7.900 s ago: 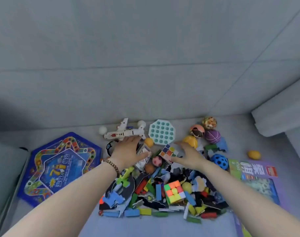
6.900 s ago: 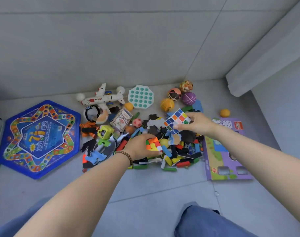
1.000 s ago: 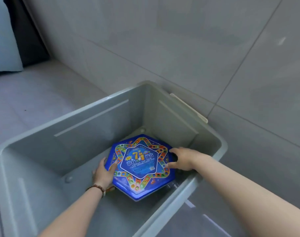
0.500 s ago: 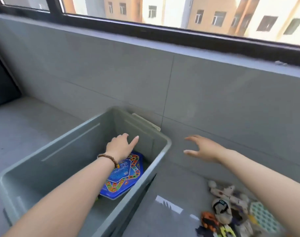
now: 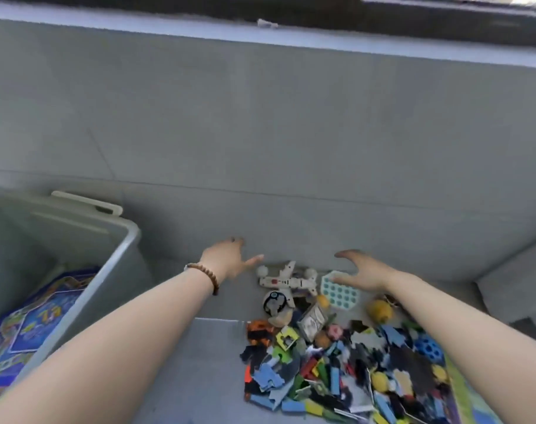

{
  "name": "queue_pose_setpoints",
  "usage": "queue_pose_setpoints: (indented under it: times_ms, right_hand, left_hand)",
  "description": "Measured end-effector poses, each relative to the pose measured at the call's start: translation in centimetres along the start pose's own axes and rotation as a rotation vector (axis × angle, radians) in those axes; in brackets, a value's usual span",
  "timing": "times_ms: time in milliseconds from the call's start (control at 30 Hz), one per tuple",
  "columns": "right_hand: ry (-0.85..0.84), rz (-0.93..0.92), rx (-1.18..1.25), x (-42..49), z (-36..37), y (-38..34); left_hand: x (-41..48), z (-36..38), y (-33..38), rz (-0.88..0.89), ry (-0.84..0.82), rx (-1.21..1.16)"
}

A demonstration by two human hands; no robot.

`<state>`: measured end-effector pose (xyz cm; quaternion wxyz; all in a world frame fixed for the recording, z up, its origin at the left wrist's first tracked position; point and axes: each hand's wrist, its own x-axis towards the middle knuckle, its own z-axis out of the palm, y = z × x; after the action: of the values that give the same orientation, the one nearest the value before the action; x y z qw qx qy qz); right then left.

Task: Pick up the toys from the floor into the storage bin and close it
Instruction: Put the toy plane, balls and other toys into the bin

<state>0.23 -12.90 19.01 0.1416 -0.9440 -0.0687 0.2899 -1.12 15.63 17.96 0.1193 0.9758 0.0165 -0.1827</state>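
Hovering released, fingers spread, holding nothing: left grip (image 5: 230, 262) beside white plastic toy airplane (image 5: 286, 281), right grip (image 5: 363, 274) over teal octagonal bubble pad (image 5: 340, 296). Lying on floor (image 5: 205, 362) beside open grey plastic storage bin (image 5: 119, 255): colourful toy heap (image 5: 337, 365).

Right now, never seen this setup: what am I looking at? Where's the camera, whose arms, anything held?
No robot here: a person wears a wide-angle camera on the head, looking forward and down, so the two bare arms are their own. The left hand, bead bracelet at the wrist, and the right hand are both open and hold nothing; they reach toward a white toy airplane and a teal bubble pad by the wall. Nearer lies a heap of small coloured toys on the grey floor. At the left stands the open grey storage bin with a blue board game inside.
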Motion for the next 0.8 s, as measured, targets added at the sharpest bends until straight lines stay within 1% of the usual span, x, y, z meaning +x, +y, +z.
queue_pose_setpoints:
  times_ms: [100, 167, 233, 333, 400, 433, 500, 567, 633, 700, 800]
  right_hand:
    - [-0.054, 0.045, 0.070, 2.5, 3.4, 3.2]
    - [-0.121, 0.084, 0.155, 4.3, 5.8, 4.6]
    - [-0.195, 0.146, 0.238, 6.2, 8.3, 5.9]
    - [-0.283, 0.170, 0.286, 8.5, 11.3, 7.3]
    - [-0.303, 0.178, 0.312, 9.8, 13.2, 7.8]
    - [-0.298, 0.175, 0.338, 10.3, 14.1, 8.0]
    - [-0.262, 0.156, 0.339, 11.1, 15.9, 8.1]
    - [-0.195, 0.158, 0.285, 11.9, 17.4, 8.3]
    - [-0.112, 0.160, 0.249, 12.3, 18.5, 8.4]
    - [-0.049, 0.157, 0.247, 12.6, 19.0, 8.3]
    - [0.017, 0.133, 0.299, 12.8, 19.5, 8.5]
  left_hand:
    - [3.1, 4.7, 1.7, 0.068, -0.130, 0.033]
    - [5.0, 7.8, 2.1, 0.073, -0.227, 0.005]
    - [6.8, 10.9, 2.0, 0.060, -0.326, -0.062]
    - [8.0, 14.0, 1.9, 0.106, -0.398, -0.214]
    - [8.7, 16.0, 1.7, 0.135, -0.434, -0.334]
    - [8.9, 17.0, 1.5, 0.153, -0.441, -0.383]
    - [9.1, 18.9, 1.1, 0.171, -0.437, -0.408]
    - [9.3, 20.9, 0.5, 0.128, -0.412, -0.406]
    - [9.4, 22.2, 0.1, 0.102, -0.351, -0.446]
    - [9.4, 22.8, 0.1, 0.096, -0.302, -0.522]
    - [9.7, 22.9, 0.4, 0.076, -0.288, -0.704]
